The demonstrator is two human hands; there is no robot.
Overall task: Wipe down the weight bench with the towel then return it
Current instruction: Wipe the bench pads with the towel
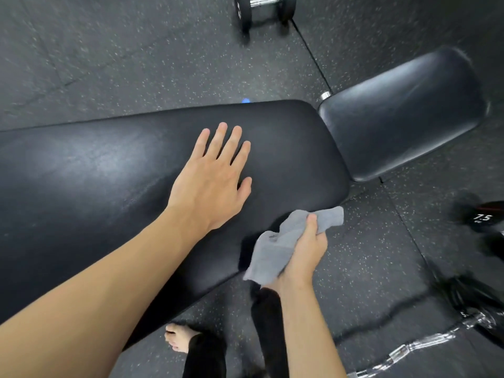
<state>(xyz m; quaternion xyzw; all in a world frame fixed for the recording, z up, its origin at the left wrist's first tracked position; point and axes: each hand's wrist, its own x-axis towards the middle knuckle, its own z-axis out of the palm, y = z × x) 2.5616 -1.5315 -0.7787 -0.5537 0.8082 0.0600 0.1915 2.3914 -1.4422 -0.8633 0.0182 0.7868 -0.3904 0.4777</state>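
The weight bench has a long black padded back (95,170) running from the left edge to the middle, and a separate black seat pad (403,113) at the right. My left hand (212,181) lies flat on the long pad, palm down, fingers spread, holding nothing. My right hand (305,249) grips a crumpled grey towel (275,249) at the pad's near edge, close to its right end. The towel touches the side of the pad and hangs partly below it.
Speckled dark rubber floor (122,55) lies all around. A dumbbell (264,9) stands beyond the bench at the top. More dumbbells (482,219) and a chrome bar (425,347) lie at the right. My bare foot (177,336) and dark trouser legs stand below the bench.
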